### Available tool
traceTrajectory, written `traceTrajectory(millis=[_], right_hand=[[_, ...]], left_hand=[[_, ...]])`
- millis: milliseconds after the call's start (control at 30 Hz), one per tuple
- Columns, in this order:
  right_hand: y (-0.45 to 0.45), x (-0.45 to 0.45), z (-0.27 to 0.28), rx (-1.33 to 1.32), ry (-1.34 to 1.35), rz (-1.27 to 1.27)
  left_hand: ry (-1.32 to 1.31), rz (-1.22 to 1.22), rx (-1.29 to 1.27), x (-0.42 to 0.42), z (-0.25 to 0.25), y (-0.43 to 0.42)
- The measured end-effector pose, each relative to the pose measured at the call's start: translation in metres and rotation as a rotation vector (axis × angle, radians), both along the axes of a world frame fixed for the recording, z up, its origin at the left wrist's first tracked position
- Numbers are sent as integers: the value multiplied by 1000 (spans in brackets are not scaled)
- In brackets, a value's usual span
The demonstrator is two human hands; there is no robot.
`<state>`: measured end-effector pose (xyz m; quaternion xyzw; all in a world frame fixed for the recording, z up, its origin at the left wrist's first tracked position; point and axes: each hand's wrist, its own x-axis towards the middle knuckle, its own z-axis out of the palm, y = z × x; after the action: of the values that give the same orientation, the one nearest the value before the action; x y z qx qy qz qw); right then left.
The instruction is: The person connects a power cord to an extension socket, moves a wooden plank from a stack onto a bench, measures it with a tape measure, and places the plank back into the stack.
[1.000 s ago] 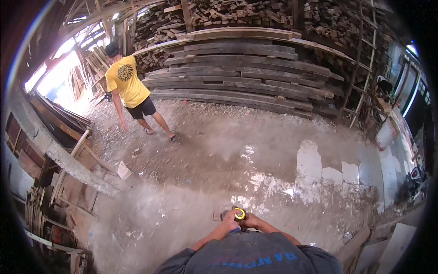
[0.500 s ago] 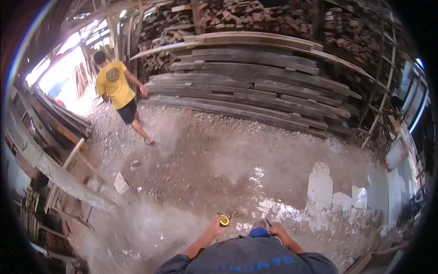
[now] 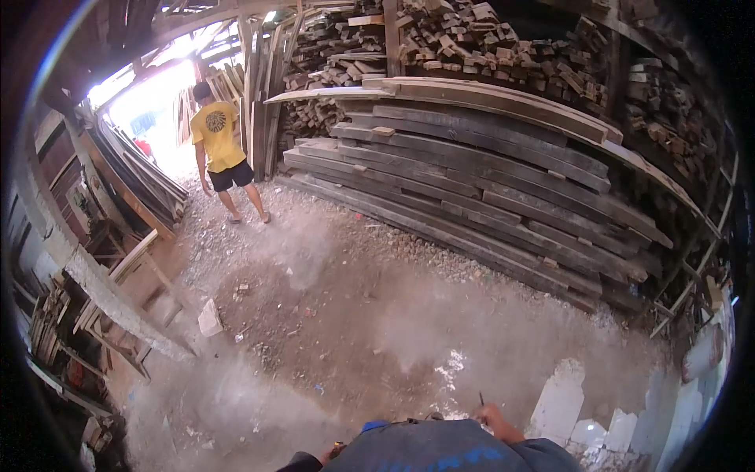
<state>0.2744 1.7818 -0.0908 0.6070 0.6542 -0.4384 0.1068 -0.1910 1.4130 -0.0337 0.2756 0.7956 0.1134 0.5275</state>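
At the bottom of the head view, my left hand (image 3: 325,455) is mostly hidden by my dark shirt (image 3: 429,447). A small yellow-and-black part of a tape measure (image 3: 338,448) shows at its fingers. My right hand (image 3: 501,425) is closed around a thin, dark, pencil-like stick (image 3: 481,399) that points upward. Both hands are close to my body, above the dusty floor. A bit of blue (image 3: 374,425) shows at the shirt's edge.
A person in a yellow shirt (image 3: 216,130) stands near the bright opening. Long stacked planks (image 3: 480,185) line the far side, with piled wood offcuts (image 3: 472,39) above. A pale post (image 3: 110,295) slants at left. Broken white tiles (image 3: 560,397) lie at right.
My view has turned left. My left hand and the tape measure have moved down, mostly behind my shirt. The person in yellow has walked farther toward the opening.
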Motion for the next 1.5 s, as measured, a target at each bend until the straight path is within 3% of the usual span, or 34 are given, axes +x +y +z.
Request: traceTrajectory(millis=[67, 133, 233, 267, 333, 433, 500, 533, 567, 633, 733, 767, 800, 833, 867, 933, 1033, 1100, 1167, 1200, 1233, 1300, 1367, 1433, 1467, 1500], right_hand=[[76, -33, 35, 36, -284, 281], [118, -88, 146, 271, -358, 107], [190, -159, 169, 283, -240, -32], [203, -181, 166, 319, -184, -50], [257, -210, 93, 487, -150, 201], [280, -263, 86, 253, -119, 181], [280, -293, 81, 316, -68, 181], [292, -300, 32, 344, -115, 341], [284, -308, 47, 421, -123, 376], [289, -310, 58, 155, -216, 283], [289, -297, 49, 472, 280, 810], [290, -303, 60, 419, 228, 826], [292, -322, 91, 406, 473, 763], [297, -340, 128, 398, 710, 697], [295, -352, 144, 375, 944, 632], [337, -379, 89, 480, 887, 782], [378, -429, 59, 423, 579, 938], [424, -477, 39, 405, 377, 1048], [470, -520, -30, 155, 84, 787], [488, -540, -66, 43, -66, 654], [510, -563, -27, 103, 67, 897], [556, -606, 42, 321, 385, 1351], [607, -653, 36, -55, 786, 685], [630, -709, 21, -207, 303, 586], [684, -779, 33, -88, -326, 841], [706, -823, 33, 103, -151, 756]], left_hand=[[-20, 95, 27, 9, -1, 25], [-39, 176, 84, 14, 1, 58], [-46, 229, 142, 1, 1, 108], [-43, 231, 150, -10, 0, 123], [-42, 204, 154, -28, 3, 159], [-38, 136, 132, -73, -6, 202], [-31, 74, 125, -118, -9, 234], [-26, 44, 122, -140, -11, 251], [-22, 19, 123, -163, -14, 269], [-5, -31, 127, -205, -15, 303], [119, -124, 145, -275, -38, 363], [183, -159, 151, -297, -33, 389], [244, -177, 153, -321, -33, 418], [212, -170, 104, -341, -4, 441], [182, -164, 54, -354, 57, 467], [154, -131, 369, -378, 34, 489], [117, -22, 828, -419, -17, 504], [-46, 95, 894, -453, -73, 511], [-131, 365, 387, -457, -40, 533], [-138, 335, 407, -466, -45, 530], [-794, 540, 718, -482, -92, 513], [-271, 549, 367, -491, -84, 513], [-160, 538, 214, -504, -68, 511], [-133, 552, 119, -517, -67, 502], [-133, 566, 97, -525, -58, 512], [-130, 580, 80, -535, -54, 515]])
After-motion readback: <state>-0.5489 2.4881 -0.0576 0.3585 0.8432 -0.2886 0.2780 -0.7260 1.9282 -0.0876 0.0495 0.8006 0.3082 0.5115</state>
